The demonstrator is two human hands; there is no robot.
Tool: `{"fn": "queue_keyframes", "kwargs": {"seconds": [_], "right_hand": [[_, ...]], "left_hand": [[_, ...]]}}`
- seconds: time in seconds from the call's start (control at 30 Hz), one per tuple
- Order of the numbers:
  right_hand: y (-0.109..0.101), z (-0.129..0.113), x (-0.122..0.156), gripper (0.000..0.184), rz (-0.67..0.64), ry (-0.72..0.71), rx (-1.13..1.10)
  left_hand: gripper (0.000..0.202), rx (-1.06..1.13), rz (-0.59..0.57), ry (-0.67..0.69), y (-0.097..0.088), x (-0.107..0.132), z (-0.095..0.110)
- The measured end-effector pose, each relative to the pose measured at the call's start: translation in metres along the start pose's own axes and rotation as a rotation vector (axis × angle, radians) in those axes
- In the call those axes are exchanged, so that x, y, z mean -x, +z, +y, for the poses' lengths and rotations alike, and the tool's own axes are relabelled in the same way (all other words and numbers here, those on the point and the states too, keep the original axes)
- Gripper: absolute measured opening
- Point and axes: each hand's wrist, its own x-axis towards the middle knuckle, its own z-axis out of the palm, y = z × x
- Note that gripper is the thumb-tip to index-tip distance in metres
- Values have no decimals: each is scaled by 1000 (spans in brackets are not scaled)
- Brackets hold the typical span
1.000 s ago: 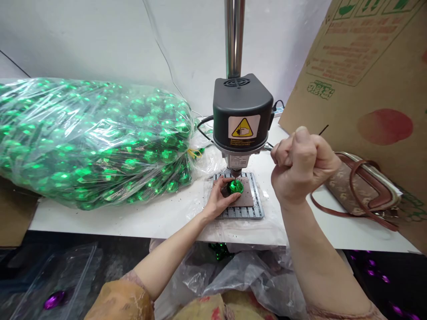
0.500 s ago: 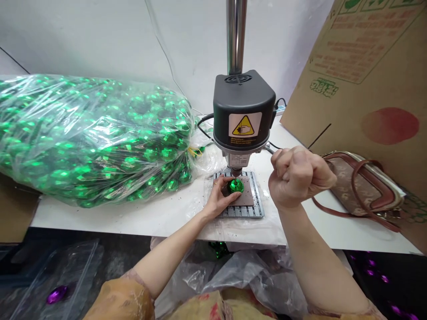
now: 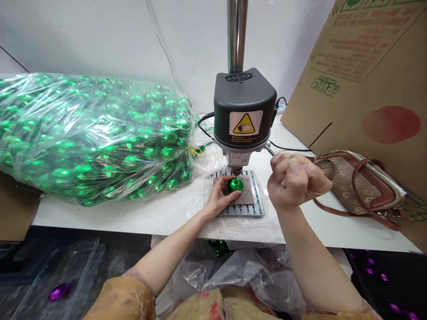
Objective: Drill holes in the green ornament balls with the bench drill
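Observation:
My left hand [image 3: 220,195] grips a shiny green faceted bead [image 3: 236,184] between thumb and fingers. The bead sits on a brown board [image 3: 247,195] over the slotted metal base [image 3: 238,212] of a bench drill press [image 3: 245,106]. The drill's chuck [image 3: 236,170] is right above the bead, and the bit appears to meet its top. My right hand [image 3: 296,180] is closed in a fist around the end of the drill's feed lever [image 3: 269,149], whose grip is hidden inside the fingers.
A big clear bag of green beads [image 3: 100,142] lies on the left of the white table [image 3: 126,220]. At right stand a brown handbag [image 3: 363,186] and a large cardboard box [image 3: 360,98]. Plastic sheeting [image 3: 247,271] hangs over the front edge. A purple piece [image 3: 59,292] lies lower left.
My right fist has shifted very slightly down and left on the lever. The left hand and the green bead stay in place under the drill.

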Motion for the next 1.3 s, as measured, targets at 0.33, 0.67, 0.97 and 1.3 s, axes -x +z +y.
{"fn": "queue_keyframes", "kwargs": {"seconds": [0.33, 0.67, 0.97, 1.3], "right_hand": [[-8, 3, 11, 46, -31, -36, 26], [20, -11, -32, 47, 104, 239, 101], [31, -7, -65, 42, 35, 413, 121], [28, -4, -63, 45, 53, 388, 91]], "left_hand": [[55, -14, 0, 13, 1, 0, 1], [53, 2, 28, -32, 2, 0, 1], [33, -322, 67, 238, -13, 65, 38], [32, -965, -256, 664, -60, 167, 24]]}}
